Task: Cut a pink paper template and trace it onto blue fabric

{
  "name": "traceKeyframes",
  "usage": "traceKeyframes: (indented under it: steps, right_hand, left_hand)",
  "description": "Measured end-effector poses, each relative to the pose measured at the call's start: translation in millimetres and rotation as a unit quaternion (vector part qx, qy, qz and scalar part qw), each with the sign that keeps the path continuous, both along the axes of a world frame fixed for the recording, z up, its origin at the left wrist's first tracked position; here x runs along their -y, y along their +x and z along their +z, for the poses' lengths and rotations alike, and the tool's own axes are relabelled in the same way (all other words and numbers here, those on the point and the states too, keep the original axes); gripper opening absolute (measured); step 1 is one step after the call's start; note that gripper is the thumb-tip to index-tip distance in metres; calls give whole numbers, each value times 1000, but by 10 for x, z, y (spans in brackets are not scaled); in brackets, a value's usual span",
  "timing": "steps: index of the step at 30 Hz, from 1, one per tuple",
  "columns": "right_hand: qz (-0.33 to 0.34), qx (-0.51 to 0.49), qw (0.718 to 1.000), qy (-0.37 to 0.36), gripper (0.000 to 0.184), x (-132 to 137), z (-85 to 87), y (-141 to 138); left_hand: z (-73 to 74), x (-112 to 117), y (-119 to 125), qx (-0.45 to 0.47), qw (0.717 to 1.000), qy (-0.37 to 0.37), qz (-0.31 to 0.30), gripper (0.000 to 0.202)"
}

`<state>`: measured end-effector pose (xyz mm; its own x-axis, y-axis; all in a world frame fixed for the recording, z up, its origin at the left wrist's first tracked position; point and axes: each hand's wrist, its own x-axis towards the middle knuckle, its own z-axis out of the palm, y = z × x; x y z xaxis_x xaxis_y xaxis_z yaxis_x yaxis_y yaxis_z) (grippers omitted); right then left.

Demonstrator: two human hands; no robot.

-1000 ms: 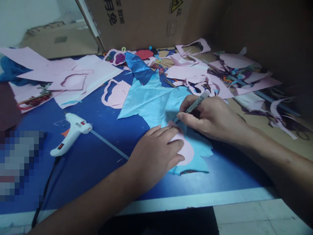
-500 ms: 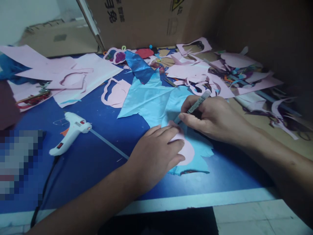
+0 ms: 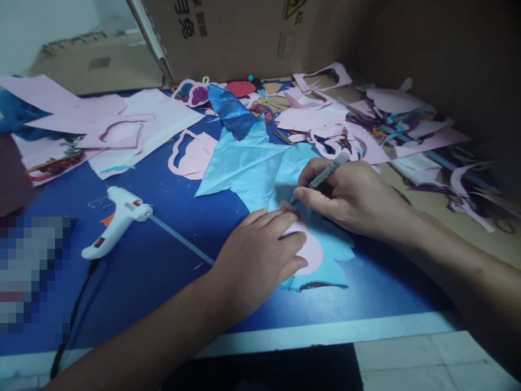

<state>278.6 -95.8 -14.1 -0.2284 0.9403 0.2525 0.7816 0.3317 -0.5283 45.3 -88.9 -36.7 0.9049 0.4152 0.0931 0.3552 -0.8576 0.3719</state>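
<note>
My left hand (image 3: pixel 264 255) lies flat with its fingers spread over a pink paper cutout (image 3: pixel 312 252), pressing it onto light blue satin-like fabric (image 3: pixel 260 168). The fingers cover much of the cutout. My right hand (image 3: pixel 345 195) grips a pen (image 3: pixel 328 171), tilted, with its tip down near the cutout's upper edge. Exactly where the tip touches is hard to make out. A darker blue piece of fabric (image 3: pixel 234 111) lies at the far end of the light blue one.
A white glue gun (image 3: pixel 122 217) with a glue stick in its back lies on the blue table at left. Pink paper sheets (image 3: pixel 150 117) are behind it. Paper scraps (image 3: pixel 325 114) pile up at back right, before a cardboard box (image 3: pixel 244 38).
My right hand and the pen have shifted slightly left along the cutout's upper edge. The left hand stays in place.
</note>
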Motion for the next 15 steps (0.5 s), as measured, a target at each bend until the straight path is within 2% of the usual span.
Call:
traceKeyframes:
  steps: [15]
  right_hand:
    - [0,11,1000,18,19,13,18,16]
  left_hand:
    - [-12,-4,0,-3,1000,-7,1,24]
